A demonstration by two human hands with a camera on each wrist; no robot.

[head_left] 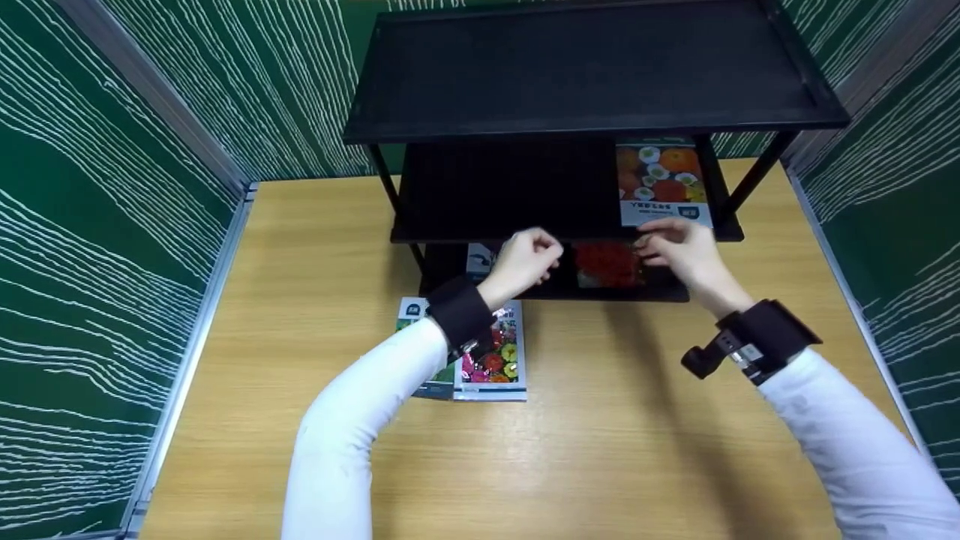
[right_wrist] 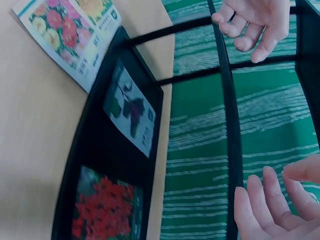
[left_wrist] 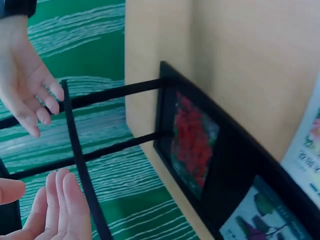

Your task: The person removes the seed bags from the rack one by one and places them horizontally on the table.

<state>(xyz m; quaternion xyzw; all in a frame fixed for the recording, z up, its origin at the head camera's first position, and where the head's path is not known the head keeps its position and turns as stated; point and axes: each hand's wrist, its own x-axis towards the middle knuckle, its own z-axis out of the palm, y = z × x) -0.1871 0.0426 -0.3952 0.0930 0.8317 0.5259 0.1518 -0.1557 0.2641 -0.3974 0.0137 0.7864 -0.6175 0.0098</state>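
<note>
Head: orange packet point(head_left: 661, 177) stretches frontward, white end point(head_left: 652, 214) foremost.

Green walls point(head_left: 97, 285) streaked with white lines border a wood-grain tabletop point(head_left: 570, 465).

In the head view, bright light leaves soft sheen on the table point(head_left: 570, 450) near 6 o'clock; a blurry shadow point(head_left: 667, 390) slants toward 5 o'clock. Glare specks the zinnia packet point(head_left: 491, 364); the sleeves point(head_left: 337, 427) nearly wash out. The rack point(head_left: 600, 67) shows dark. The 2 wrist views are hazy, bluish, soft, smearing the red packet point(left_wrist: 192, 142).
</note>
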